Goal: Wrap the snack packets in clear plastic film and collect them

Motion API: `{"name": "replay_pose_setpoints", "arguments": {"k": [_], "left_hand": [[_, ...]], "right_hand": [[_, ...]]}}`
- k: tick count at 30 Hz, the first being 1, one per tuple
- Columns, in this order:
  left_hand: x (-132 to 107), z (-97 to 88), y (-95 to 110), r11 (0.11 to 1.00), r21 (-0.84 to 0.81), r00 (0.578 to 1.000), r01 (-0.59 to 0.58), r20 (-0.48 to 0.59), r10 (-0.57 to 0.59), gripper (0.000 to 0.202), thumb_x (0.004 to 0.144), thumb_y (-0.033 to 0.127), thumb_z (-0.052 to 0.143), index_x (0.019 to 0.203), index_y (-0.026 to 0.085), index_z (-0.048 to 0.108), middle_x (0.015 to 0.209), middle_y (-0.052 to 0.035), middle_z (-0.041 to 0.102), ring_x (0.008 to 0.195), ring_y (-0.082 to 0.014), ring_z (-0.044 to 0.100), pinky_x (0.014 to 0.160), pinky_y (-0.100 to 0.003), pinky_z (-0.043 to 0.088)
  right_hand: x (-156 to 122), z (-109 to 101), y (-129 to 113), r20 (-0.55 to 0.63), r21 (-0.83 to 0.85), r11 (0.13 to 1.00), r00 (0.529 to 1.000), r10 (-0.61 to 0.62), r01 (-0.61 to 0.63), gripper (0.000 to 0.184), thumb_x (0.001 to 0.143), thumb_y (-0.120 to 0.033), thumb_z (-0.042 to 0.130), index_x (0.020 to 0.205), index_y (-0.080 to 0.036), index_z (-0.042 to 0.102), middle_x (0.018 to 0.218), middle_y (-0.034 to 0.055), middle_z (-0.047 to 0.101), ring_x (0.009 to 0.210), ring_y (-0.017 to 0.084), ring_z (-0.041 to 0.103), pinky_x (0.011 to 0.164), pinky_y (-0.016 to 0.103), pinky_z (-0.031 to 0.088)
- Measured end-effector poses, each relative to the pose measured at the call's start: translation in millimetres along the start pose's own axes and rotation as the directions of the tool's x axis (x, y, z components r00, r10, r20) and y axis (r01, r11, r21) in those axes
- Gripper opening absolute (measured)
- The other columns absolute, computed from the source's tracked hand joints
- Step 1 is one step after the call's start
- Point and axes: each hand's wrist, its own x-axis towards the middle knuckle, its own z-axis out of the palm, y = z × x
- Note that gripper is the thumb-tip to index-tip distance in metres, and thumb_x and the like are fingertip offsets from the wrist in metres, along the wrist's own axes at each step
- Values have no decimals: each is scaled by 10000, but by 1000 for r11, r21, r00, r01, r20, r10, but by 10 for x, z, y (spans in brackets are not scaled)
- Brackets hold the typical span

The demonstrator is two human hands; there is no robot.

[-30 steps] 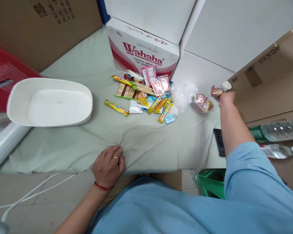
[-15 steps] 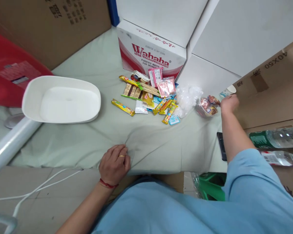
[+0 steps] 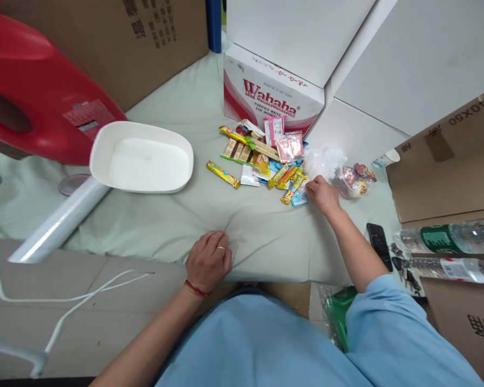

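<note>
My left hand (image 3: 208, 258) rests on the pale green cloth near its front edge, fingers curled under into a loose fist, with nothing seen in it. My right hand (image 3: 323, 194) is at the right end of a heap of packaged snacks, its fingers drawn together; what they hold, if anything, is hidden. Close by its fingertips lie a yellow snack stick (image 3: 293, 188), a small blue packet (image 3: 299, 199) and a crumpled clear plastic bag (image 3: 326, 161). To its right stands a clear bowl (image 3: 347, 189) with several shiny wrapped sweets (image 3: 363, 172).
A white oblong basin (image 3: 145, 185) stands on the left, beside a red jug (image 3: 52, 91) and a roll of clear film (image 3: 60, 220). Behind the snacks is a Wahaha carton (image 3: 272, 97). At right are a paper cup (image 3: 387, 157), a phone (image 3: 379, 244) and plastic bottles (image 3: 438, 239).
My right hand has moved left from beyond the bowl of sweets to the snack heap. My left hand stays on the cloth. The view has shifted, showing more of the red jug.
</note>
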Motion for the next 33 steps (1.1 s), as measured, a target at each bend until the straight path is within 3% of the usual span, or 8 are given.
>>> {"name": "replay_pose_setpoints", "arguments": {"k": [6, 8, 11, 15, 20, 24, 30, 33], "left_hand": [[37, -161, 41, 950, -288, 982, 122, -105, -159, 137, 928, 142, 580, 991, 222, 671, 1053, -96, 729, 1030, -241, 668, 937, -420, 569], [84, -236, 159, 900, -393, 967, 187, -87, -239, 100, 963, 165, 569, 1001, 220, 644, 1032, -86, 696, 996, -220, 653, 903, -400, 570], [220, -293, 447, 768, -599, 971, 227, 82, -223, 88, 1007, 210, 550, 1061, 223, 617, 1024, -61, 664, 871, -158, 638, 778, -308, 577], [460, -180, 791, 691, -688, 975, 221, 174, -139, 256, 967, 335, 654, 1191, 216, 623, 1205, -119, 648, 1041, -195, 648, 833, -323, 598], [656, 8, 718, 628, -700, 930, 341, 349, -116, 132, 958, 292, 611, 965, 213, 716, 968, -56, 736, 981, -202, 667, 936, -351, 533], [689, -7, 486, 334, -689, 762, 643, 619, -189, 242, 889, 429, 664, 904, 192, 713, 865, -21, 716, 809, -169, 614, 786, -298, 482], [705, -63, 485, 71, -664, 663, 745, 722, -199, 363, 786, 534, 754, 843, 184, 674, 798, 8, 643, 751, -135, 543, 734, -266, 423], [685, -58, 596, 44, -648, 627, 760, 713, -315, 378, 738, 537, 787, 820, 184, 676, 786, 4, 650, 739, -138, 548, 723, -268, 421]], "right_hand": [[-509, -101, -70, -303, 557, 823, 896, 325, -111, 191, 869, -372, 619, 909, -198, 686, 902, 53, 647, 703, 166, 546, 661, 298, 464], [-792, -81, -198, -134, 857, 492, 857, 497, -152, 254, 809, -444, 695, 894, -216, 626, 747, -25, 569, 542, 106, 415, 505, 233, 371], [-1147, 20, -551, 232, 971, -67, 853, 467, -228, 395, 672, -436, 840, 856, -229, 559, 655, -90, 465, 454, 48, 257, 389, 164, 193], [-1398, 138, -1037, 464, 859, -371, 844, 268, -353, 453, 620, -382, 920, 838, -214, 559, 622, -110, 422, 442, 21, 187, 352, 124, 154], [-1464, 102, -1077, 544, 775, -411, 837, 51, -479, 445, 634, -373, 942, 832, -199, 584, 602, -113, 417, 440, 8, 169, 348, 102, 158], [-1398, 39, -804, 596, 754, -341, 803, -1, -561, 453, 604, -373, 969, 798, -184, 606, 585, -113, 409, 442, -1, 148, 347, 106, 116], [-1356, 91, -680, 354, 934, -222, 810, 468, -280, 520, 554, -445, 988, 840, -207, 625, 627, -101, 452, 480, 24, 290, 388, 121, 231], [-1440, 96, -807, 342, 940, -145, 835, 431, -310, 515, 662, -605, 904, 835, -209, 624, 642, -74, 510, 475, 39, 291, 388, 156, 198]]}}
